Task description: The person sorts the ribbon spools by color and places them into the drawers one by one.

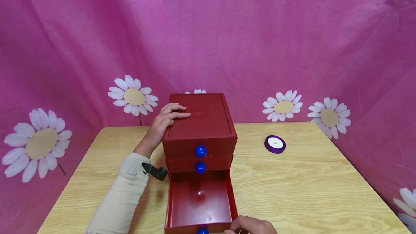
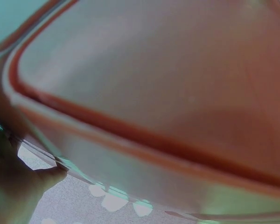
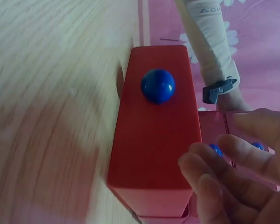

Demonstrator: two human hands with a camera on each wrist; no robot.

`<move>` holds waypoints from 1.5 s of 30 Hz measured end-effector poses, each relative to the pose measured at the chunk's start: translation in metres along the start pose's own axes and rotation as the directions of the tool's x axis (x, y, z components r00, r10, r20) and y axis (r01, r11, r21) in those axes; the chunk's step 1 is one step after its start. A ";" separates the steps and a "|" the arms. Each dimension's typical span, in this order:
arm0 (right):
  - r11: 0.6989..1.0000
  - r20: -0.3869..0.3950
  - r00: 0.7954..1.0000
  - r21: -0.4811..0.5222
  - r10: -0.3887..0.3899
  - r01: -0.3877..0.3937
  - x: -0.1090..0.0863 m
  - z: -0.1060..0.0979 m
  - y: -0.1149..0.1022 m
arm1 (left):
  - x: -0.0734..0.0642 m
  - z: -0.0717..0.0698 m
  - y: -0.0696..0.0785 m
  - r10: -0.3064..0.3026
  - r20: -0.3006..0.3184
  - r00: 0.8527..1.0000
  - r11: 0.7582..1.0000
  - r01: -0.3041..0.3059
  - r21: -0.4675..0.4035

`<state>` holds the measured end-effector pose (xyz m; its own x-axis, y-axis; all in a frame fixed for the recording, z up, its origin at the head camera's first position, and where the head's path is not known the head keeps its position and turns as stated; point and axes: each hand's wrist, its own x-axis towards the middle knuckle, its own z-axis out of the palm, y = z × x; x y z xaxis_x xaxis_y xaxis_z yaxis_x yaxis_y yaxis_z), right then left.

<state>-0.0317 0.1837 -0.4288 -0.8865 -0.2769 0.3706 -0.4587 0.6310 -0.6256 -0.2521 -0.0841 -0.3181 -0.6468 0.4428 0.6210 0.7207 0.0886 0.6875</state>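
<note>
A red plastic drawer unit [image 1: 198,118] with round blue knobs stands on the table. My left hand [image 1: 165,118] rests on the left edge of its top, fingers extended over the surface. The bottom drawer [image 1: 201,208] is pulled out towards me, and nothing lies in it. Above it, the top drawer [image 1: 182,148] and middle drawer [image 1: 182,165] are closed. My right hand [image 1: 252,224] is at the bottom drawer's front right corner. In the right wrist view its loosely bent fingers are right at the drawer front's upper edge, away from the blue knob [image 3: 157,86].
On the wooden table [image 1: 292,190], a purple ribbon spool [image 1: 275,144] lies to the right of the drawer unit. A pink cloth [image 1: 208,39] with white daisies hangs behind and along both sides. A black strap device [image 1: 156,171] sits on the left wrist.
</note>
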 end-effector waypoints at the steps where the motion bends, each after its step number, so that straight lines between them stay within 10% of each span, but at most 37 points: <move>1: 1.000 -0.012 1.000 -0.014 0.002 -0.002 0.000 -0.001 0.000 | 0.000 0.000 0.000 0.000 0.000 1.000 1.000 0.000 0.002; 21: 0.931 0.006 0.939 -0.135 0.343 -0.339 0.017 -0.031 0.013 | 0.001 -0.003 0.001 0.030 -0.014 0.999 1.000 -0.030 -0.003; 26: 0.957 -0.147 0.961 -0.143 0.233 -0.253 0.019 -0.034 0.038 | 0.003 -0.003 0.000 0.020 -0.012 1.000 1.000 -0.020 -0.011; 45: 0.933 -0.296 0.915 -0.145 0.276 -0.329 0.038 -0.046 0.102 | 0.001 -0.001 0.000 -0.001 -0.010 1.000 1.000 0.001 -0.023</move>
<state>-0.1094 0.2708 -0.4476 -0.9195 0.1351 0.3691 -0.1280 0.7849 -0.6063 -0.2525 -0.0843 -0.3175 -0.6500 0.4341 0.6237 0.7143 0.0689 0.6964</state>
